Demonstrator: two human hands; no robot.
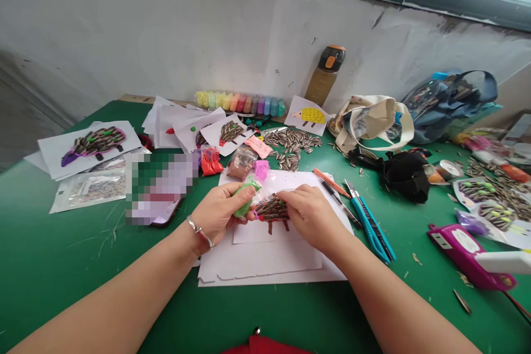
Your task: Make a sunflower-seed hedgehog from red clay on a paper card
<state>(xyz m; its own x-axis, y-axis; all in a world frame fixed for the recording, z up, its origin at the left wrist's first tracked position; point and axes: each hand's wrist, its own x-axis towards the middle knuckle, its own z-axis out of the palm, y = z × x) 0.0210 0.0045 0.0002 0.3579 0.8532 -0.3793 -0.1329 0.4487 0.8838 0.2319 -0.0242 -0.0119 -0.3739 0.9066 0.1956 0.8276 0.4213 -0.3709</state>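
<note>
My left hand (219, 210) is closed around a small bag of green modelling clay (244, 202), thumb on top. My right hand (313, 218) rests over the right side of a seed hedgehog (271, 209), with its curled fingertips touching the seeds near the top. Anything pinched there is hidden by the fingers. The hedgehog has a body of striped sunflower seeds, a reddish lower edge and brown legs. It lies on a white sheet (253, 237) on top of a stack of paper (269, 276). Behind my left hand lie a bag of brown clay (241, 161) and a pink clay piece (261, 169).
To the right are pens (338, 199), teal utility knives (369, 227) and a magenta glue gun (467, 254). Loose sunflower seeds (294, 144) lie behind. A bottle (326, 74), a cream bag (373, 121) and a row of clay packs (240, 103) stand by the wall. A finished hedgehog (97, 144) lies left.
</note>
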